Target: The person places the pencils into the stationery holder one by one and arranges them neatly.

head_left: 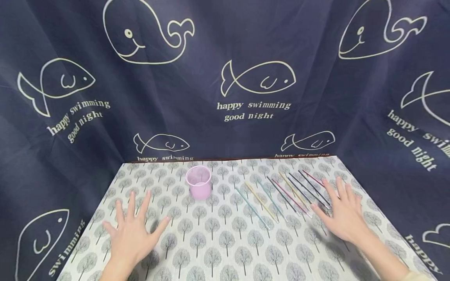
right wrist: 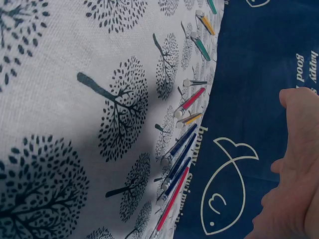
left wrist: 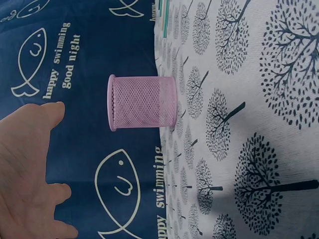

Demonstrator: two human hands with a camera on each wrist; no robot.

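My left hand [head_left: 131, 236] hovers over the left side of the table, palm down with fingers spread, holding nothing. Ahead of it and to the right stands a pink mesh pen holder [head_left: 201, 191], upright, with nothing visible inside. The left wrist view shows its mesh wall [left wrist: 142, 102] side on. On the right, my right hand [head_left: 342, 216] is also spread and holds nothing; its fingers overlap the ends of a row of slim pen-like sticks. These lie side by side: a teal stick [head_left: 252, 208] leftmost, a red stick [right wrist: 172, 201] rightmost, with yellow and dark blue ones between.
A white cloth [head_left: 211, 255] printed with grey trees covers the table. Dark blue curtains [head_left: 207, 82] with fish and whale drawings hang behind it and along both sides, close to the table edges.
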